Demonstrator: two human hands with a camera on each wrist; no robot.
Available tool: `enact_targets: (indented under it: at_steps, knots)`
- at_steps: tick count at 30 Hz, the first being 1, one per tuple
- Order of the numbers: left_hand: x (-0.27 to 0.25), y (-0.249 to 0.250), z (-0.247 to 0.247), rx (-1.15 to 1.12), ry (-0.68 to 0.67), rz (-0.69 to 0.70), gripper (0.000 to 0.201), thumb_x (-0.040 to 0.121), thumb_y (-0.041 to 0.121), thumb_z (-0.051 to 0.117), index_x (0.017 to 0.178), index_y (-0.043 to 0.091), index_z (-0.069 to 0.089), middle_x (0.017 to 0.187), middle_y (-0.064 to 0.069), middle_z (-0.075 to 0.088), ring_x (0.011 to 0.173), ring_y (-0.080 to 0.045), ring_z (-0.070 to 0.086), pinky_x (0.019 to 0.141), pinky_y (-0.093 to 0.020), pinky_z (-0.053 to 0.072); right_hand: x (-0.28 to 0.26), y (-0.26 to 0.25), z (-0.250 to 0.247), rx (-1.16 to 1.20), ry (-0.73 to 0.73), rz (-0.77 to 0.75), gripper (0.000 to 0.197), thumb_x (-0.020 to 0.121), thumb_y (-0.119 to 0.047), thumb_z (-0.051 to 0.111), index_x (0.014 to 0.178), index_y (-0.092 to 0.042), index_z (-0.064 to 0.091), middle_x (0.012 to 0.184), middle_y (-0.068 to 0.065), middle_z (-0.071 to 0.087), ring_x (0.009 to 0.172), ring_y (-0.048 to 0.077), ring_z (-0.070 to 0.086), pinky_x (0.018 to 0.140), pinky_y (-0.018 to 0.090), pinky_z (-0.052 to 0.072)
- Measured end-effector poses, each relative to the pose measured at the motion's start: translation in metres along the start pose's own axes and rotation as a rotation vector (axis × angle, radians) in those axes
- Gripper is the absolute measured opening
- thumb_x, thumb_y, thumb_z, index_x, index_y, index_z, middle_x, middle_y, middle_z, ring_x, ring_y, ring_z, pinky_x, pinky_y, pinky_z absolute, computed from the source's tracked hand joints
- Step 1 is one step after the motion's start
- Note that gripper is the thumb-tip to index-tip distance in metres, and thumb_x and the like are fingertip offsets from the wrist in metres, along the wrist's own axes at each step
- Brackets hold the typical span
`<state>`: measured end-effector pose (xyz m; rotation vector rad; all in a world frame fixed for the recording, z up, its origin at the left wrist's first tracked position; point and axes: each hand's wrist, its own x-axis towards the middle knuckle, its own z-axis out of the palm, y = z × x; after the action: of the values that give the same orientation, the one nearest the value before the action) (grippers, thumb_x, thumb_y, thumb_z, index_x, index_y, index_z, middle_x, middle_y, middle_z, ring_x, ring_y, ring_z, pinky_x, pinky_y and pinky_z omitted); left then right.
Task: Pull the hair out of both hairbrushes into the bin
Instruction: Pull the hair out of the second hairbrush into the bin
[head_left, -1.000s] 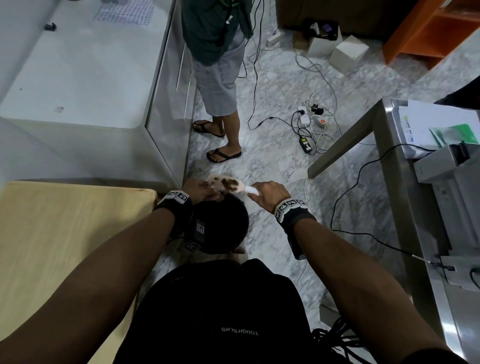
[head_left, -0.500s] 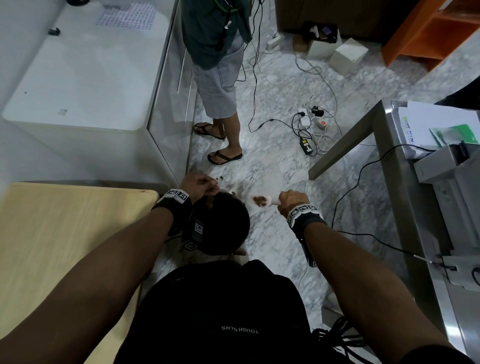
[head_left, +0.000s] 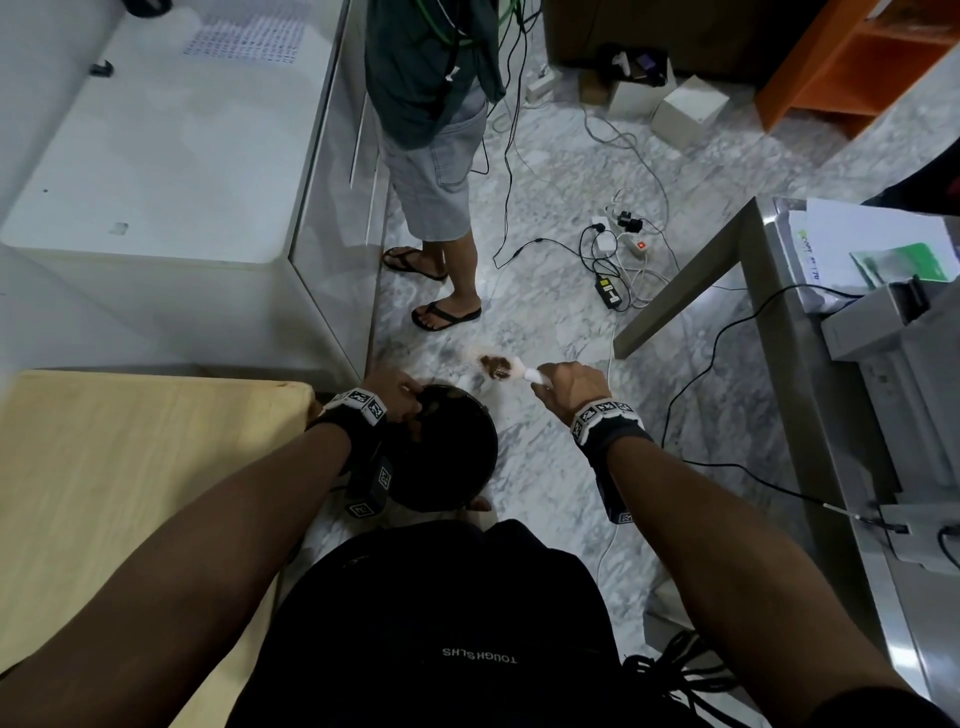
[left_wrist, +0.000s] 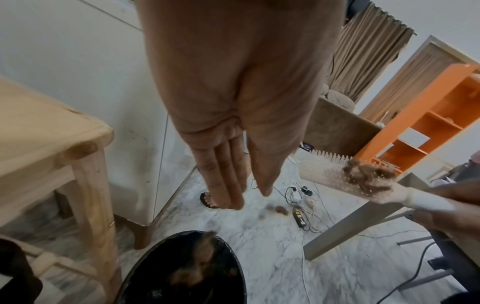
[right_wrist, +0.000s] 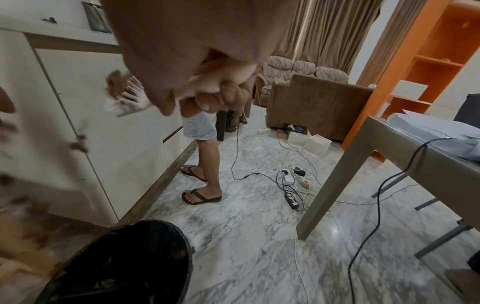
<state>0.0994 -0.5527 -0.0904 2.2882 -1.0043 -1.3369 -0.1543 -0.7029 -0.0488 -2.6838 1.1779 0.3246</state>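
My right hand (head_left: 569, 384) grips the handle of a white hairbrush (head_left: 493, 366); a clump of brown hair (left_wrist: 369, 178) sits in the bristles near the handle. The brush is held in the air just right of and beyond the black-lined bin (head_left: 441, 457) on the floor. My left hand (left_wrist: 233, 191) hangs over the bin's far rim, fingers straight and pointing down, holding nothing. Small tufts of hair (left_wrist: 280, 210) fall below its fingertips. More brown hair (left_wrist: 197, 267) lies inside the bin (left_wrist: 179, 273). In the right wrist view the fingers (right_wrist: 215, 98) curl round the handle. No second brush is in view.
A person in sandals (head_left: 444, 314) stands just beyond the bin. Cables and a power strip (head_left: 618, 260) litter the marble floor. A wooden table (head_left: 130, 467) is at my left, a grey table leg (head_left: 675, 306) at the right, a white cabinet (head_left: 171, 171) behind.
My left hand pulled a tuft off the brush, carried it over the bin and let it go; its fingers are now straight. The right hand drew the brush to the right, away from the left hand.
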Motion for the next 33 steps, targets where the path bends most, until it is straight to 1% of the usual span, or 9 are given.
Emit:
enact_targets:
  at_steps: [4,7,10,12,17,21,24,29,33]
  knots:
    - [-0.006,0.007,-0.003,0.295,-0.036,-0.006,0.08,0.073,0.034,0.077,0.139,0.011,0.039,0.147,-0.013,0.041,0.133,-0.032,0.042,0.107,-0.041,0.04,0.002,-0.008,-0.002,0.017,-0.013,-0.108,0.028,0.092,-0.038,0.053,0.111,-0.02,0.063,0.098,0.01,0.07,0.091,0.034,0.065,0.068,0.034,0.042]
    - [-0.01,0.017,-0.001,-0.066,-0.027,-0.068,0.088,0.073,0.023,0.079,0.143,0.007,0.028,0.148,-0.012,0.039,0.13,-0.033,0.046,0.098,-0.045,0.049,0.005,-0.014,-0.003,0.06,-0.011,-0.163,0.027,0.092,-0.04,0.053,0.11,-0.022,0.063,0.097,0.008,0.07,0.09,0.033,0.065,0.067,0.032,0.038]
    - [-0.017,0.031,0.002,-0.706,-0.103,-0.152,0.068,0.088,-0.001,0.059,0.144,0.002,0.021,0.13,-0.018,0.052,0.087,-0.028,0.07,0.066,-0.036,0.061,0.006,-0.02,-0.005,0.077,0.0,-0.192,0.027,0.091,-0.04,0.054,0.112,-0.025,0.063,0.098,0.006,0.07,0.089,0.032,0.065,0.065,0.03,0.036]
    - [-0.025,0.042,0.001,-0.892,-0.131,-0.154,0.05,0.091,-0.003,0.05,0.137,-0.002,0.029,0.106,-0.017,0.062,0.063,-0.022,0.072,0.056,-0.032,0.06,0.007,-0.022,-0.007,0.085,0.016,-0.2,0.026,0.091,-0.039,0.053,0.111,-0.025,0.063,0.096,0.006,0.071,0.087,0.032,0.065,0.064,0.029,0.035]
    - [-0.03,0.057,0.002,-0.874,-0.056,-0.041,0.027,0.073,-0.004,0.073,0.096,0.006,0.062,0.096,-0.012,0.065,0.104,-0.031,0.06,0.068,-0.027,0.061,0.008,-0.024,-0.009,0.097,0.051,-0.179,0.025,0.091,-0.038,0.054,0.109,-0.023,0.064,0.095,0.007,0.071,0.086,0.033,0.066,0.063,0.031,0.037]
    - [-0.029,0.068,-0.002,-0.394,0.267,0.164,0.075,0.061,0.019,0.087,0.127,0.015,0.051,0.115,0.002,0.048,0.106,-0.017,0.048,0.091,-0.033,0.045,0.008,-0.028,-0.012,0.109,0.068,-0.176,0.026,0.092,-0.037,0.054,0.109,-0.021,0.064,0.094,0.009,0.071,0.085,0.035,0.065,0.062,0.031,0.036]
    - [-0.024,0.065,0.001,-0.192,0.505,0.294,0.071,0.054,0.034,0.088,0.118,0.021,0.06,0.124,-0.004,0.054,0.111,-0.021,0.053,0.099,-0.036,0.046,0.009,-0.033,-0.015,0.16,0.104,-0.157,0.024,0.091,-0.034,0.055,0.108,-0.019,0.065,0.094,0.011,0.071,0.086,0.036,0.065,0.063,0.033,0.037]
    - [-0.031,0.068,0.005,-0.063,0.645,0.377,0.034,0.07,0.024,0.079,0.102,0.015,0.072,0.11,-0.001,0.054,0.107,-0.019,0.047,0.093,-0.026,0.042,0.012,-0.039,-0.02,0.166,0.098,-0.14,0.025,0.091,-0.035,0.055,0.109,-0.02,0.064,0.097,0.011,0.071,0.089,0.036,0.065,0.068,0.035,0.044]
    - [-0.032,0.069,0.001,-0.044,0.61,0.442,0.023,0.075,0.018,0.075,0.095,0.006,0.074,0.099,-0.01,0.067,0.089,-0.024,0.063,0.082,-0.023,0.045,0.014,-0.039,-0.022,0.188,0.103,-0.136,0.023,0.091,-0.035,0.056,0.105,-0.019,0.064,0.093,0.011,0.07,0.087,0.036,0.064,0.064,0.034,0.037]
